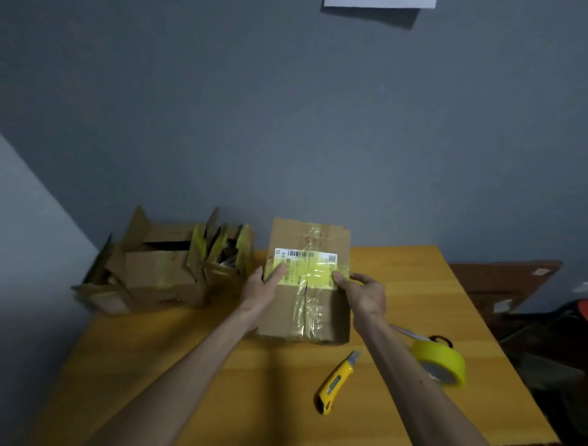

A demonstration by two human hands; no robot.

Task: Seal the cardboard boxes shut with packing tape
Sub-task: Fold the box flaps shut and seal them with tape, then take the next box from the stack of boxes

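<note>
- Cardboard box (283, 318), brown, flaps closed, sits mid-table on the yellow-brown wooden table (191, 366), far end pointing to 12 o'clock.
- White shipping label with barcode (305, 254) lies on the box top; a yellow tape strip (313, 273) runs across the top from 9 to 3 o'clock, over the label's near half.
- Clear glossy tape (307, 315) runs along the centre seam, 12 to 6 o'clock, wrinkled.
- Left hand (264, 286) grips the cardboard box at its 9 o'clock edge: thumb flat on the yellow tape strip's end, fingers wrapped down the side, mostly hidden.
- Right hand (362, 293) grips the 3 o'clock edge: thumb on the strip's other end, index finger bent against the box's edge, other fingers curled.
- Yellow packing tape roll (440, 363) stands tilted on the table at 4 o'clock of the box, well apart, just beside the right forearm.
- Yellow utility knife (337, 382) lies flat at 5 o'clock of the box, blade end towards the box, not touching it.
- Open, battered brown cardboard boxes (159, 270) with flaps up and yellow tape scraps sit at 9 to 10 o'clock, the nearest just beside the left hand.
- Grey wall (286, 127) behind; white sheet (380, 3) on it at 12 o'clock, cut off by the frame.
- Brown flat board (502, 280) off the table at 3 o'clock.
</note>
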